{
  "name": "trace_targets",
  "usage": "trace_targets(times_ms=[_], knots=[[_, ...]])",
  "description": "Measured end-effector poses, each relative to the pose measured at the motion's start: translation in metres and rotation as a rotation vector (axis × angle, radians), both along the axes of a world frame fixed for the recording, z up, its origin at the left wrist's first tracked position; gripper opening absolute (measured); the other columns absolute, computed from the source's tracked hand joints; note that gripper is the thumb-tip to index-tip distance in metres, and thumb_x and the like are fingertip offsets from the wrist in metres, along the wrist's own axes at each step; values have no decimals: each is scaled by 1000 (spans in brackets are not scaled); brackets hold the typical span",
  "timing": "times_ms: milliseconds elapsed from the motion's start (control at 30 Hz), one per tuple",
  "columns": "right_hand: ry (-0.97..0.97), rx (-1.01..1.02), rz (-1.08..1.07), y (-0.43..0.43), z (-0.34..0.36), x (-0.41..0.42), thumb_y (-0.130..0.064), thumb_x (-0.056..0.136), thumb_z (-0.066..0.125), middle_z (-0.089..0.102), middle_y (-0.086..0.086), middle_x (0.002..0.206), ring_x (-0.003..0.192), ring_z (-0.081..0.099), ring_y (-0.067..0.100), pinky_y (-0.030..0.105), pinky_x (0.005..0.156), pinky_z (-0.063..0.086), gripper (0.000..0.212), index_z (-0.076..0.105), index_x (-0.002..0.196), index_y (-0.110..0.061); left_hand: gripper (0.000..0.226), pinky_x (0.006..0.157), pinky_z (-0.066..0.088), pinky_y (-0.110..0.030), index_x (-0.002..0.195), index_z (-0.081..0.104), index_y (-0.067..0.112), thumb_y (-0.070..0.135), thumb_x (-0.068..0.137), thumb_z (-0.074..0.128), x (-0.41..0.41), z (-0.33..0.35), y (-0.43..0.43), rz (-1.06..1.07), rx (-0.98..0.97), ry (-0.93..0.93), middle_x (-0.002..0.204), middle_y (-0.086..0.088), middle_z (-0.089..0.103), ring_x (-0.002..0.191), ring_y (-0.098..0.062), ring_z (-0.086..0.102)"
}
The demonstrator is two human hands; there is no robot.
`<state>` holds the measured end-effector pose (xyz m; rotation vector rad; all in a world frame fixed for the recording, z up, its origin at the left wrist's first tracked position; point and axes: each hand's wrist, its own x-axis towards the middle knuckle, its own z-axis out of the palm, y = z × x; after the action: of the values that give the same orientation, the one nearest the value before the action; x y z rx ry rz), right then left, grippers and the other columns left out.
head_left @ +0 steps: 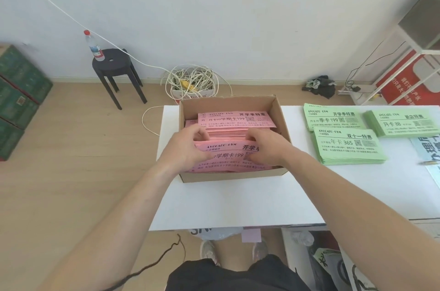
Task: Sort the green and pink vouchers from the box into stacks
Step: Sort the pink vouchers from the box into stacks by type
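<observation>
Together, left hand and right hand grip the near pink voucher stack in the box, fingers seemingly curled.

A: The box at 12 o'clock?
B: Plain brown card. It holds pink vouchers with black print.
A: 2 o'clock?
B: Green stacks, same black print. Beyond them is a red sign with white characters.
A: The table?
B: Plain white. The floor is pale wood grain.
A: 11 o'clock?
B: A black stool. On it, a clear bottle with a red cap and a blue-and-white label.
A: 10 o'clock?
B: Dark green crates.
</observation>
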<state>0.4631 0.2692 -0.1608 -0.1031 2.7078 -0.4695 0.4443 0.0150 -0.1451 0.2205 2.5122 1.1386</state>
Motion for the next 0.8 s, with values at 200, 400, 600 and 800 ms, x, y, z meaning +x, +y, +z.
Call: trace_targets(times_ms=[200, 400, 600, 800], knots=[[-39, -25, 49, 11, -2, 7, -18, 87, 64, 60, -8, 81, 86, 57, 23, 33, 67, 44, 10, 58, 82, -24, 35, 79, 59, -42, 102, 55, 27, 16, 81, 82, 7, -4, -3, 103, 2, -68, 103, 5, 70, 98, -18, 67], [130, -262, -126, 43, 52, 6, -25, 82, 76, 61, -11, 72, 71, 59, 12, 29, 59, 43, 21, 58, 72, -29, 37, 84, 58, -47, 105, 51, 27, 10, 84, 77, 12, 27, 22, 313, 185, 19, 105, 2, 67, 100, -18, 66], [287, -510, -450, 121, 91, 44, -16, 76, 84, 73, -10, 78, 67, 65, 6, 21, 54, 47, 17, 70, 83, -25, 37, 78, 54, -32, 109, 49, 26, 12, 87, 76, 32, 52, 104, 284, 329, 112, 103, 4, 67, 93, -10, 65], [399, -723, -818, 203, 59, 121, -10, 73, 90, 74, 2, 82, 68, 67, 14, 26, 60, 56, 24, 72, 88, -14, 34, 67, 55, -27, 99, 48, 29, 7, 89, 73, 78, 30, 205, 189, 412, 66, 103, -3, 67, 89, -16, 65]])
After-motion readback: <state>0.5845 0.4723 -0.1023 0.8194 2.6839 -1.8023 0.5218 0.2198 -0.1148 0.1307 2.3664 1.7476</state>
